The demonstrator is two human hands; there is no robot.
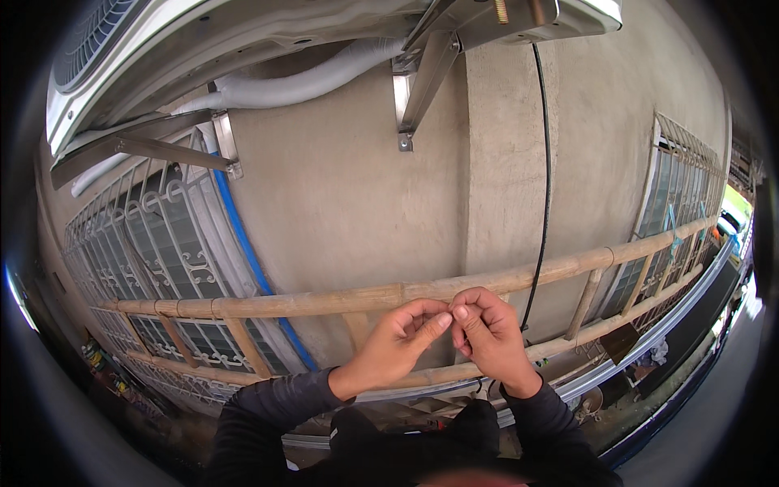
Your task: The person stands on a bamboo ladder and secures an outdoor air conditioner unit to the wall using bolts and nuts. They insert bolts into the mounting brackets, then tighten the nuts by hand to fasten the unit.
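My left hand (403,339) and my right hand (489,331) meet in front of me, thumbs and forefingers pinched together with the tips nearly touching. Whatever sits between the fingertips is too small or too hidden to make out. Just behind the hands runs a thick bamboo pole (324,303), the top rail of a bamboo ladder-like frame lying sideways along the wall. Dark sleeves cover both forearms. Right of my right hand, a thin black cable (545,178) hangs down the wall and passes behind the bamboo rail.
Overhead, an air conditioner's outdoor unit (203,36) rests on metal brackets (428,89), with a white wrapped pipe (316,81) beneath. A blue pipe (243,235) runs down beside a grilled window (154,235) at left. Another grilled window (677,191) stands right. Metal rails (649,333) lie low at right.
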